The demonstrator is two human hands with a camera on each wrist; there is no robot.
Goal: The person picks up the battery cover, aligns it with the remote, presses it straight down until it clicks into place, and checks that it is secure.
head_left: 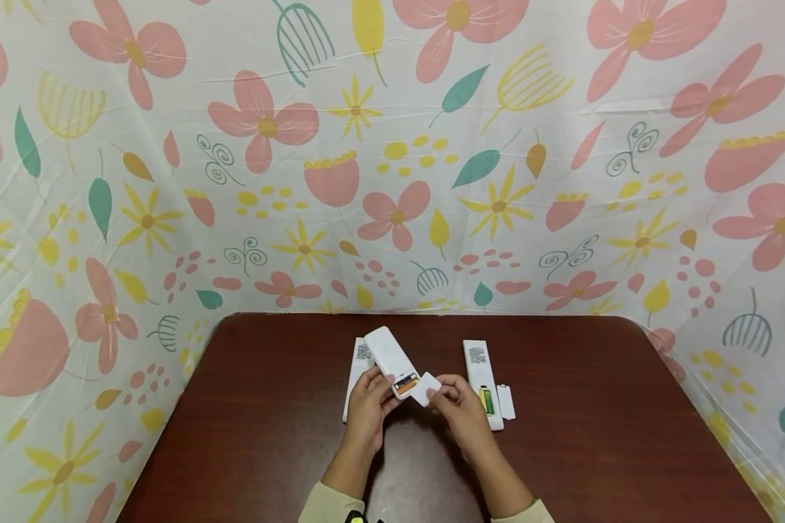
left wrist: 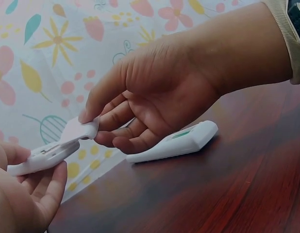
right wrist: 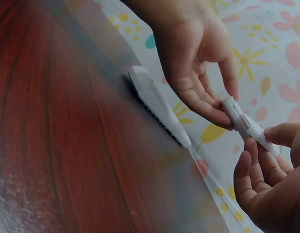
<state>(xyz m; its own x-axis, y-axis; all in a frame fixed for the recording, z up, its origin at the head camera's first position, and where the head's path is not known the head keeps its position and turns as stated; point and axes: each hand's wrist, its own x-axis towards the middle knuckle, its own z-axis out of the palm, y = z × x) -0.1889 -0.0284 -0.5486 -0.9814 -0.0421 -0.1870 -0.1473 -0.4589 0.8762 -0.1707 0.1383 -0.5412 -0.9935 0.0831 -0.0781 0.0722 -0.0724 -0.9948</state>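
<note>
A white remote [head_left: 389, 354], its battery bay uncovered with batteries showing, is gripped near its lower end by the left hand [head_left: 368, 407]. Between thumb and fingers the right hand [head_left: 461, 414] pinches a small white cover [head_left: 424, 389], held at the bay end of the remote. In the left wrist view the cover [left wrist: 78, 130] slants over the remote [left wrist: 43, 159]. The right wrist view shows the cover [right wrist: 260, 137] close against the remote [right wrist: 233, 114]; whether they touch is hard to tell.
On the brown table [head_left: 262, 436], another white remote [head_left: 355, 374] lies behind the left hand. Right of the hands lies a third remote [head_left: 480, 370] with a green battery in its bay, and a loose white cover [head_left: 506, 402] beside it. A patterned cloth [head_left: 392, 283] hangs behind.
</note>
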